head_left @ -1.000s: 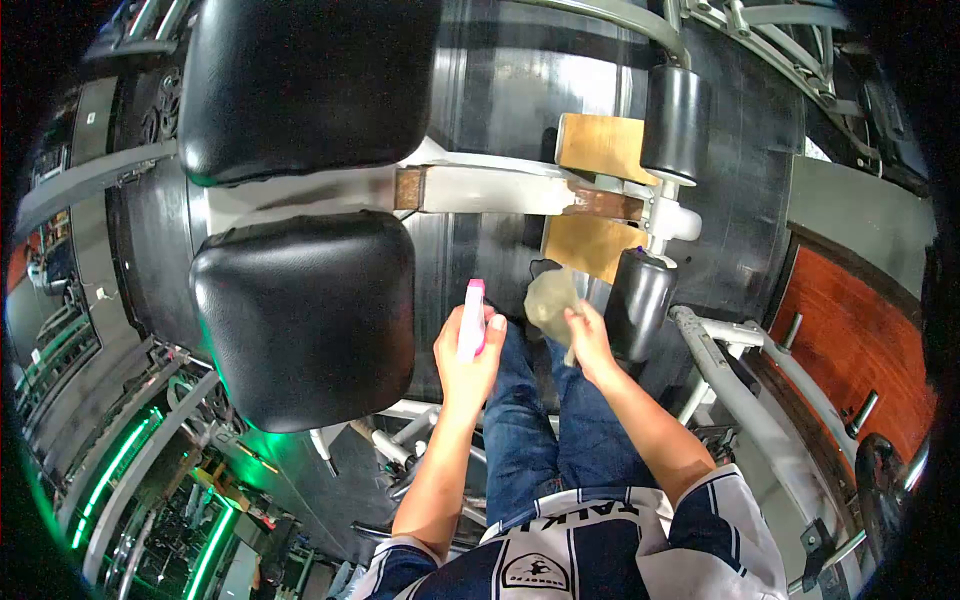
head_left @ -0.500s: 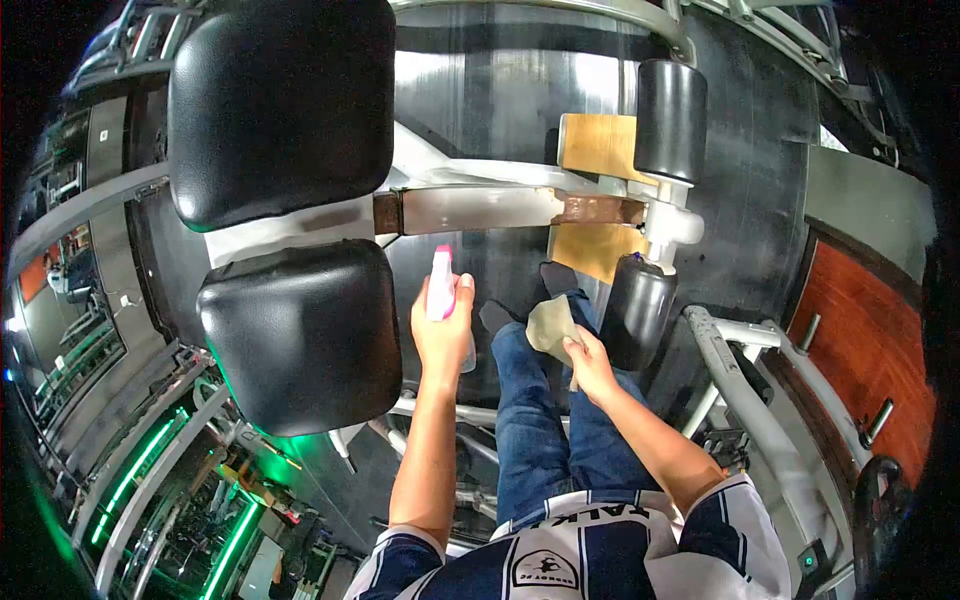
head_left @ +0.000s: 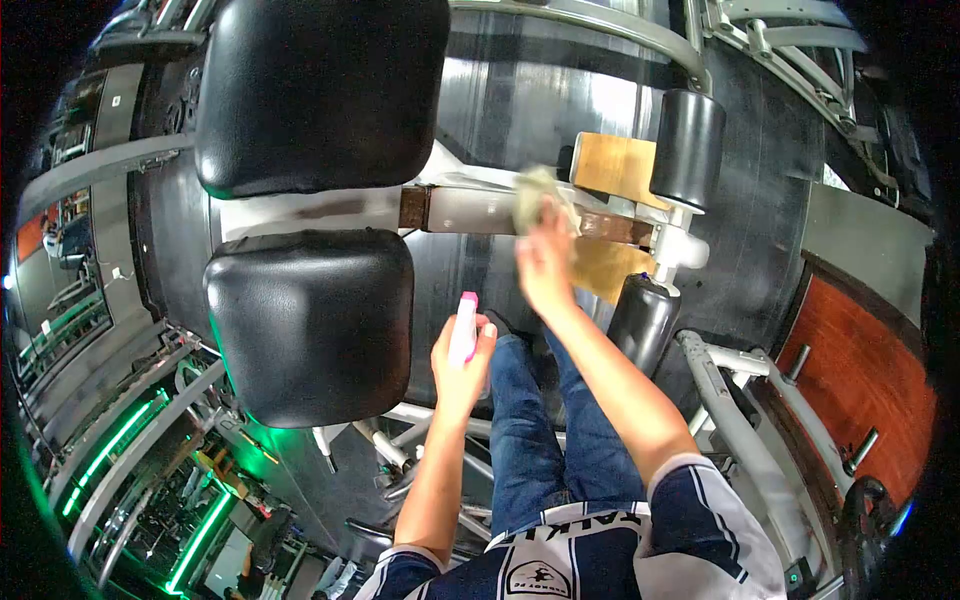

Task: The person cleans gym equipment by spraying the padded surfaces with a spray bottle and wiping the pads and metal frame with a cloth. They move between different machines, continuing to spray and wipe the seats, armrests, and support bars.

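My left hand [head_left: 460, 365] is closed round a spray bottle with a white and pink head [head_left: 463, 335]; the hand hides much of its body. With my right hand [head_left: 545, 260], blurred by motion, I hold a pale greenish cloth [head_left: 540, 200] over the white metal beam [head_left: 470, 210] of a gym machine. Cloth and beam overlap in view and look to be touching. Brown worn patches mark the beam on both sides of the cloth. Two black padded cushions [head_left: 310, 325] sit at the beam's left end.
Black foam rollers [head_left: 688, 150] are mounted at the beam's right end, near wooden plates [head_left: 615, 165]. A grey metal frame [head_left: 735, 430] stands at the right, beside a red-brown panel [head_left: 850, 370]. Green-lit gym equipment [head_left: 200, 530] shows at lower left.
My right hand has moved the cloth up and forward from above my legs onto the beam. My left hand with the spray bottle sits slightly lower and further right in view.
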`<state>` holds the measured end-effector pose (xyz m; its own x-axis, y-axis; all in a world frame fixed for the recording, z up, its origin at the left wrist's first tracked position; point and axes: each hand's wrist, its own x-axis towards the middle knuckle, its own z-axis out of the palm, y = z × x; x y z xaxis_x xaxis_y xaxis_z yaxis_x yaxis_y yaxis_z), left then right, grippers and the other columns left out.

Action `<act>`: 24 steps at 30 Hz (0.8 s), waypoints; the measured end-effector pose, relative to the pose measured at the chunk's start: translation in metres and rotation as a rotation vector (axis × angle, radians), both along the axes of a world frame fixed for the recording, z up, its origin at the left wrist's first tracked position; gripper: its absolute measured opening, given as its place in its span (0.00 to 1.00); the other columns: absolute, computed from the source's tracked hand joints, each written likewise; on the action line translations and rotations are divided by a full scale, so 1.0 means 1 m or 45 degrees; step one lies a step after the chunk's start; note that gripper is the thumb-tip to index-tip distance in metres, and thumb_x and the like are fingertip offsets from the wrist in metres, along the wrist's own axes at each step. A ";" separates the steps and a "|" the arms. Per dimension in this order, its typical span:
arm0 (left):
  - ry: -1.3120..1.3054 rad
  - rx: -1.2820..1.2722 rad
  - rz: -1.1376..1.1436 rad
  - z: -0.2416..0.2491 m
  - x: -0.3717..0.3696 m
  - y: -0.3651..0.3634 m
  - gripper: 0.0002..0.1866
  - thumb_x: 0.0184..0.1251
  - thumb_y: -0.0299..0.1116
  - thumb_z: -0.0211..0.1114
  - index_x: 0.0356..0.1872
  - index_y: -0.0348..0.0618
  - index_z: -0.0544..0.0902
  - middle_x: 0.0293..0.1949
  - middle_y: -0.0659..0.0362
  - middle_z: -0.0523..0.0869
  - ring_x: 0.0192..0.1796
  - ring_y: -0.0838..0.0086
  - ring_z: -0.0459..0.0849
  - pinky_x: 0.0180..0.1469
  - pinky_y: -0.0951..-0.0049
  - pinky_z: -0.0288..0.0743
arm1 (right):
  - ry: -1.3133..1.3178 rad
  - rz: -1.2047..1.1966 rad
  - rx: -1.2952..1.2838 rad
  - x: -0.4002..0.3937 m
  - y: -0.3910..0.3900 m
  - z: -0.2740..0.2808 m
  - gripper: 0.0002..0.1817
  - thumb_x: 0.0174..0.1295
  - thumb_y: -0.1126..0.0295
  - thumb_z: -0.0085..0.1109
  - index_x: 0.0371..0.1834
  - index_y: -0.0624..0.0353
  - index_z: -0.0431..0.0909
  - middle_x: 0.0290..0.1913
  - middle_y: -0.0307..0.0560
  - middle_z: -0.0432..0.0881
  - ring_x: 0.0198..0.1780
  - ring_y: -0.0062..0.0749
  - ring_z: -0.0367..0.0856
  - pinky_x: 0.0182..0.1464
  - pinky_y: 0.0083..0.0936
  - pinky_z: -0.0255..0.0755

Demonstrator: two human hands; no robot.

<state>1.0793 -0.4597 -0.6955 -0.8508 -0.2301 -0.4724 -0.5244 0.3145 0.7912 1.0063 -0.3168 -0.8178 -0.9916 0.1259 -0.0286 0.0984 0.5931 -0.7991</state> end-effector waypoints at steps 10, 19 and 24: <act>-0.062 0.044 0.034 -0.004 0.075 -0.011 0.10 0.62 0.34 0.72 0.37 0.39 0.84 0.26 0.61 0.82 0.29 0.79 0.78 0.35 0.74 0.73 | 0.142 0.690 0.338 -0.040 -0.036 0.052 0.38 0.56 0.66 0.66 0.73 0.31 0.68 0.80 0.40 0.55 0.81 0.51 0.46 0.76 0.67 0.42; -0.046 0.123 0.024 0.001 0.062 -0.017 0.11 0.62 0.35 0.72 0.39 0.39 0.84 0.27 0.60 0.82 0.30 0.78 0.80 0.36 0.74 0.75 | -0.014 0.064 0.214 -0.036 0.064 -0.031 0.22 0.71 0.61 0.48 0.63 0.60 0.77 0.69 0.62 0.71 0.71 0.60 0.67 0.72 0.52 0.58; -0.007 0.143 0.042 -0.013 0.076 -0.015 0.11 0.62 0.34 0.72 0.40 0.39 0.84 0.28 0.59 0.84 0.30 0.76 0.81 0.37 0.73 0.75 | -0.725 0.807 -0.015 -0.153 0.018 0.020 0.23 0.72 0.55 0.44 0.58 0.58 0.81 0.57 0.62 0.82 0.61 0.56 0.79 0.64 0.43 0.70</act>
<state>1.1553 -0.4745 -0.7082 -0.8410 -0.2033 -0.5014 -0.5374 0.2063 0.8177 0.8535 -0.2990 -0.7980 -0.7086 -0.4518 -0.5419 0.1392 0.6634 -0.7352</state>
